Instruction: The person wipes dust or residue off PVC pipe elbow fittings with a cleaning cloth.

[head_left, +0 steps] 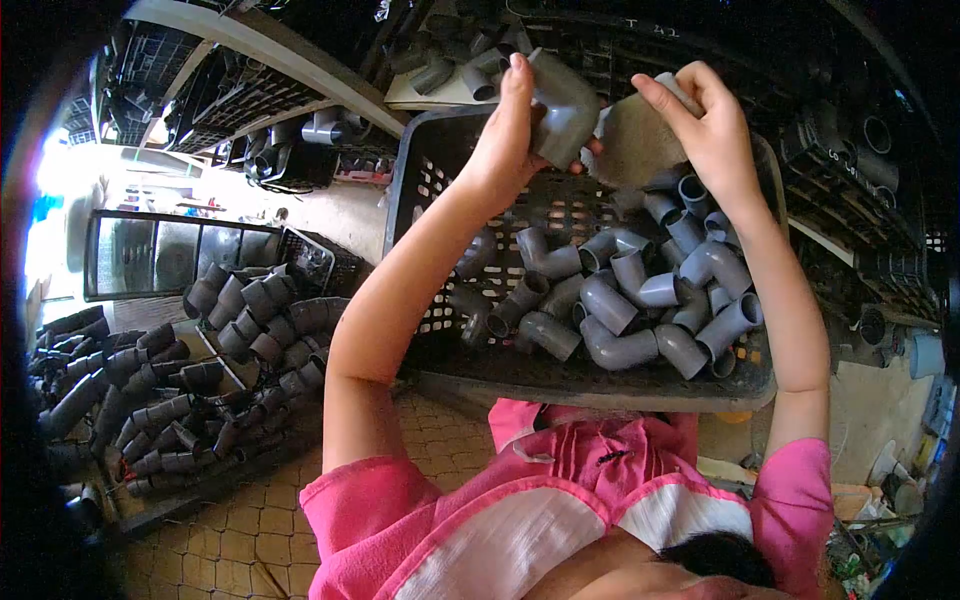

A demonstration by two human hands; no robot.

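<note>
My left hand (pixel 503 150) grips a large grey plastic pipe elbow (pixel 568 108) above the far side of a black crate, thumb up along its side. To the right, my right hand (pixel 712 125) pinches the top of a flat grey-brown piece (pixel 640 140) with a ragged pale edge; I cannot tell what it is made of. Its left edge comes close to the elbow's lower end. Below both hands, the black plastic crate (pixel 480 388) holds a heap of smaller grey pipe elbows (pixel 610 303), mostly toward its right side.
On the left lies a big pile of dark grey pipe fittings (pixel 185 390). Behind it stands a dark framed panel (pixel 180 255). Racks with crates of fittings (pixel 300 145) line the back left, and more crates (pixel 860 170) stand at the right. More fittings (pixel 450 65) lie beyond the crate.
</note>
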